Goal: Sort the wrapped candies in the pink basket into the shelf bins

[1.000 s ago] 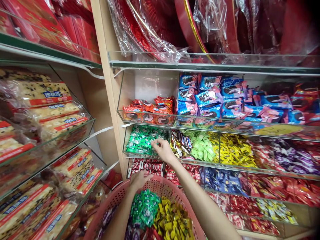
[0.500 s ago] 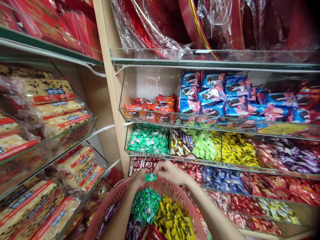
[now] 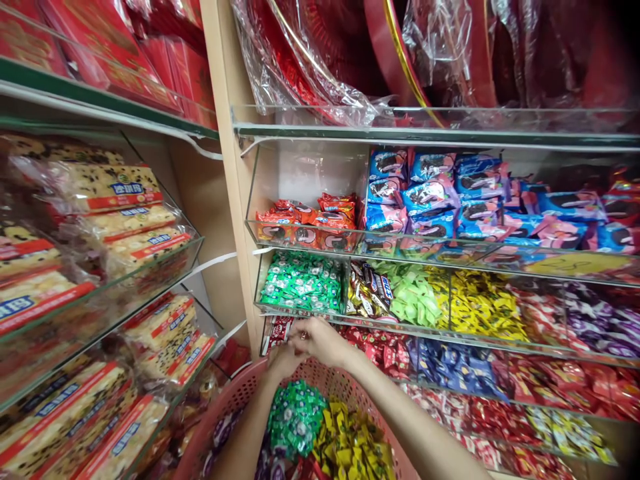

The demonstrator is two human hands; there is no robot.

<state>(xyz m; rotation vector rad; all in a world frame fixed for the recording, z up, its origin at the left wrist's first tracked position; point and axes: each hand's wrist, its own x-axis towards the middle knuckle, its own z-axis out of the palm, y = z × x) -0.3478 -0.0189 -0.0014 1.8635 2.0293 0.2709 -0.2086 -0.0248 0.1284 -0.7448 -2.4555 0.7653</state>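
Observation:
A pink plastic basket (image 3: 235, 400) sits low in front of me, holding green candies (image 3: 295, 417), yellow candies (image 3: 347, 443) and some purple ones. My left hand (image 3: 281, 361) is curled over the basket's far rim. My right hand (image 3: 320, 341) hovers just above that rim, at the front of the bin of red-and-white wrapped candies (image 3: 278, 331). Its fingers are pinched together on a small reddish piece. Above it lies the bin of green candies (image 3: 303, 283).
Glass-fronted shelves hold more sweets: orange packs (image 3: 307, 220), blue cookie packs (image 3: 430, 197), gold bars (image 3: 367, 290), light green, yellow, red and purple candies. At the left are shelves of wrapped nougat slabs (image 3: 115, 213). Red boxes and plastic-wrapped red trays fill the top shelf.
My right hand left the green candy bin, brought a green candy down over the basket, and now pinches at the red candy bin. The left hand stayed on the rim.

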